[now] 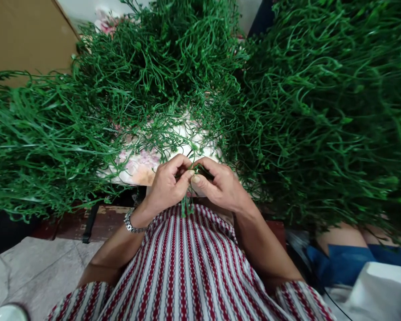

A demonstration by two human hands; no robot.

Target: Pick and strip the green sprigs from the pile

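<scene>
My left hand (169, 182) and my right hand (223, 185) meet in front of my striped top, thumbs and forefingers pinched nearly tip to tip. Between them they hold a thin green artificial plant stem (187, 207), whose lower end dangles below the fingers. Most of the gripped part is hidden by the fingertips. Just beyond the hands, loose green sprigs (153, 133) lie scattered over a pale floral cloth (140, 165).
Large heaps of similar green stems stand at the left (36, 142), at the back (167, 53) and at the right (321, 120). A brown cardboard panel (26, 35) rises at the back left. Another person's knees (342, 240) show at the lower right, near a white bag (381, 290).
</scene>
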